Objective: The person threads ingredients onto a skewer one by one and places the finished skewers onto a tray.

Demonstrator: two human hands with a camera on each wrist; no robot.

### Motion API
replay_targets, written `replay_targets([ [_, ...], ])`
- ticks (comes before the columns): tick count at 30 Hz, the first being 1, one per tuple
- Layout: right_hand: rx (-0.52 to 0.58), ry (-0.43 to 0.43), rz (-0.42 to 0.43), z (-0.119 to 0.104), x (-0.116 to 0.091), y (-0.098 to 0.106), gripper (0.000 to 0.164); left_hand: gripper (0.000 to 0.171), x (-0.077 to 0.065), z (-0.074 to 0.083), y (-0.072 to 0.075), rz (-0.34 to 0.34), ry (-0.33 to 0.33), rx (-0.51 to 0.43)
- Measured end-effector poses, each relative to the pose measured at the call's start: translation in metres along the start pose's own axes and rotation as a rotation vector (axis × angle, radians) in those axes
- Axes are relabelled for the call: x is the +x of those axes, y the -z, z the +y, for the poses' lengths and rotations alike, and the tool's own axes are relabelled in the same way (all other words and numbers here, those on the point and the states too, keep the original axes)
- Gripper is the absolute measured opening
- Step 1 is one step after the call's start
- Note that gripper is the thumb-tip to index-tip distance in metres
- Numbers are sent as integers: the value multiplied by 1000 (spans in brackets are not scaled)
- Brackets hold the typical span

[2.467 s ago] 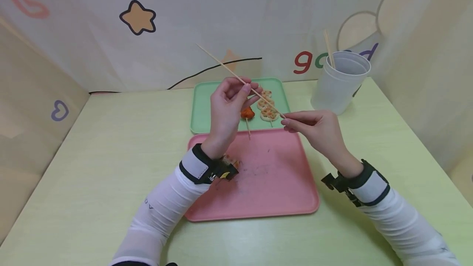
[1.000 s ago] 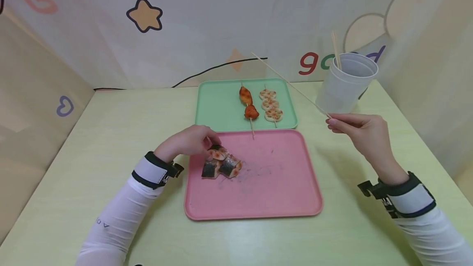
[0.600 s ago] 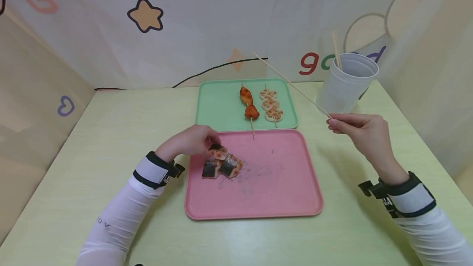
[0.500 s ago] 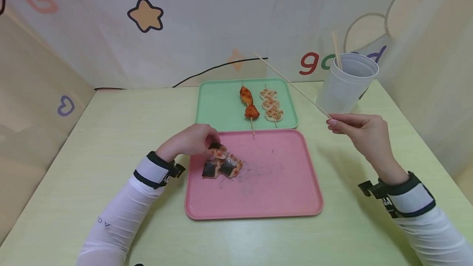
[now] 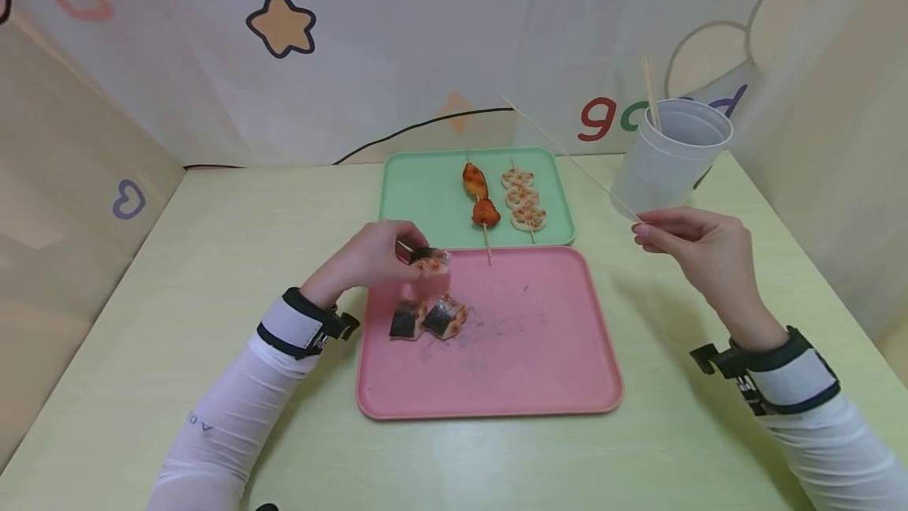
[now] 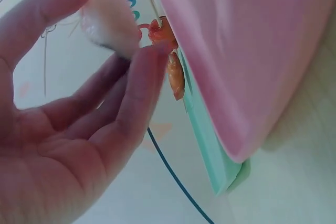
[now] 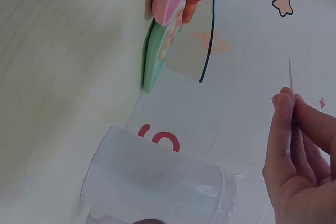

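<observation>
My left hand (image 5: 372,260) pinches a fish piece (image 5: 431,262) with dark skin and pale, browned flesh, lifted over the back left of the pink tray (image 5: 525,385). In the left wrist view, the thumb and fingertips press on the edges of this pale piece (image 6: 111,22). Two similar fish pieces (image 5: 445,317) lie side by side on the tray below. Off to the right, my right hand (image 5: 709,255) pinches the lower end of a thin bamboo skewer (image 5: 567,155), which slants up and leftward. Its short tip end (image 7: 291,74) shows above the fingertips in the right wrist view.
Behind the pink tray is a green tray (image 5: 418,203) bearing a skewer of orange-brown meat (image 5: 485,213) and one of lotus root slices (image 5: 522,197). At the back right, a translucent plastic cup (image 5: 653,172) holds more skewers (image 5: 650,97). A printed curtain (image 5: 397,46) hangs behind.
The left hand left the skewer, moved to the fish pieces and has raised one off the tray, toward the back. The right hand moved right with the skewer.
</observation>
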State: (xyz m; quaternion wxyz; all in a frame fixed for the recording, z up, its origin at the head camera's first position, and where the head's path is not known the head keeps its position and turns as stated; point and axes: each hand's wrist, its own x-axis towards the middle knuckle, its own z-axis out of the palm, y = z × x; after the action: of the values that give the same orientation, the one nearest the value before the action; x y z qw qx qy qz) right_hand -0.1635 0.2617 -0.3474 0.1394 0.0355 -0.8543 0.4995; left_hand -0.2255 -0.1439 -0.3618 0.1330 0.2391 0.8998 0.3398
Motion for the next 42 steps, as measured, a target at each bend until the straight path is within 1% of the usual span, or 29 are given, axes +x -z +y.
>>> replay_targets([
  [6,19,-2,-5,-1,0,1,32,36,0,2,5,120,6,-114],
  [10,-5,-18,-17,-1,-1,1,33,39,0,5,6,198,14,-206],
  [13,-16,-15,-25,-2,-2,1,32,40,0,5,6,269,15,-280],
  [16,-13,5,-21,-2,-4,0,31,42,0,5,6,364,23,-369],
  [19,0,23,-17,-4,-4,0,29,44,2,6,7,482,23,-444],
  [21,13,35,-16,-7,-5,-2,29,46,4,8,9,561,3,-487],
  [24,47,59,-26,-15,-5,-5,28,47,7,13,9,671,-57,-542],
  [28,71,89,-46,-25,-7,-8,26,44,10,23,11,800,-130,-557],
  [32,40,100,-61,-33,-8,-7,25,46,15,29,14,919,-179,-527],
  [33,31,100,-62,-34,-8,-7,25,48,18,28,15,941,-194,-526],
  [37,22,90,-71,-37,-8,-6,27,52,23,30,15,990,-246,-532],
  [42,18,99,-61,-35,-8,-5,26,52,25,35,13,1034,-266,-562],
])
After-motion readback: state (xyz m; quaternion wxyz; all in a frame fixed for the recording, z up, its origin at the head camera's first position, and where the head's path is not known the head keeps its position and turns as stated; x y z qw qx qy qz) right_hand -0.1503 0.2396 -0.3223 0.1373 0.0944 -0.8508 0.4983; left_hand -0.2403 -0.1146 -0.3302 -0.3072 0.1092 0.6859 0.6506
